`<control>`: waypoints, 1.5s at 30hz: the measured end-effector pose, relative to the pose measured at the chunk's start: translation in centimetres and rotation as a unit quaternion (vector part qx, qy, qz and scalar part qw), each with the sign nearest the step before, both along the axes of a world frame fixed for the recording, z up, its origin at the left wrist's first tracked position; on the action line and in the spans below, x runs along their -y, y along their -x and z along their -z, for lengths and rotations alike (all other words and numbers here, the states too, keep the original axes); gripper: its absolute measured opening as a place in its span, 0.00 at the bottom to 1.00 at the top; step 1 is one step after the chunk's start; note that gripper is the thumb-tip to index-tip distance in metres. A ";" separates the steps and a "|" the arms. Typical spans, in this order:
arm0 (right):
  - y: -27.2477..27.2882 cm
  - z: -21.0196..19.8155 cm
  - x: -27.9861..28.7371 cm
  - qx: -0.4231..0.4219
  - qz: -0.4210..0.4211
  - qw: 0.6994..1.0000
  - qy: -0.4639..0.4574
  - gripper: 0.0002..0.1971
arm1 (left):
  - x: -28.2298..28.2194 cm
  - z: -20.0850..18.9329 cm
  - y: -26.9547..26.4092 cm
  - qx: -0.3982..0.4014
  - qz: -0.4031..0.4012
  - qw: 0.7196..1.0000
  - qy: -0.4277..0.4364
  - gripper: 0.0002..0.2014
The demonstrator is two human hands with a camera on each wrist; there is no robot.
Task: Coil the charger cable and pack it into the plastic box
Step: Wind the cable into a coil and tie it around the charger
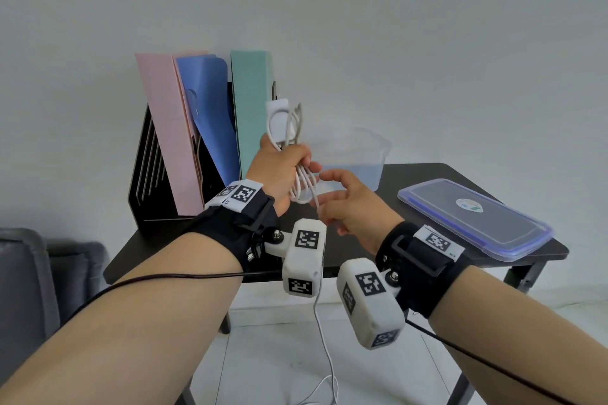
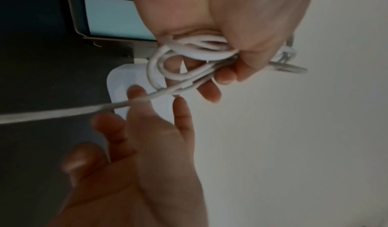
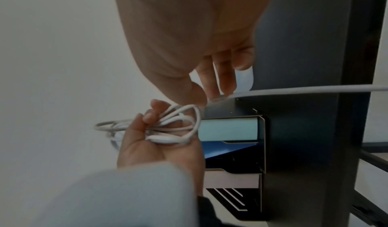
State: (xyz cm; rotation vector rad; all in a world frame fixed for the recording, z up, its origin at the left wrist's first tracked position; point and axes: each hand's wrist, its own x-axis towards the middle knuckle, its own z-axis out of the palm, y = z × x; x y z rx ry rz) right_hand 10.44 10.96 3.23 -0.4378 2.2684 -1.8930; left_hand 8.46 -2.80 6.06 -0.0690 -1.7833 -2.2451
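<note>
Left hand [image 1: 283,171] is clutching cable [image 1: 297,154] loops; right hand [image 1: 348,207] is pinching the strand. The hanging tail could be snagging, likely pulling the coil loose.

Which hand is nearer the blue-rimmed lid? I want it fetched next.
Right. The right hand is just left of the lid, pinching the cable; the left hand grips the coil farther left.

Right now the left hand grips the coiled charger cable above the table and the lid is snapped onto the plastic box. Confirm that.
Not quite. The lid lies flat on the table, apart from the open plastic box, as the head view shows. The left hand does grip the coiled charger cable above the table.
</note>
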 end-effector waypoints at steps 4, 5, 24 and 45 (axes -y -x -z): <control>0.1 0.6 0.7 -0.006 -0.025 1.000 -0.008 0.31 | 0.5 0.1 0.3 -0.004 -0.027 0.999 -0.036 0.18; 0.2 0.7 0.8 -0.007 -0.020 0.999 -0.028 0.31 | 0.6 0.2 0.3 -0.006 -0.038 0.998 -0.048 0.15; 0.6 2.7 -2.8 0.071 0.002 0.970 -0.231 0.04 | 5.0 -2.4 -1.0 0.036 0.030 0.985 -0.165 0.17; 0.6 -3.0 -1.5 -0.117 0.126 0.984 0.048 0.05 | 1.3 2.3 -1.8 0.080 0.151 0.984 0.042 0.36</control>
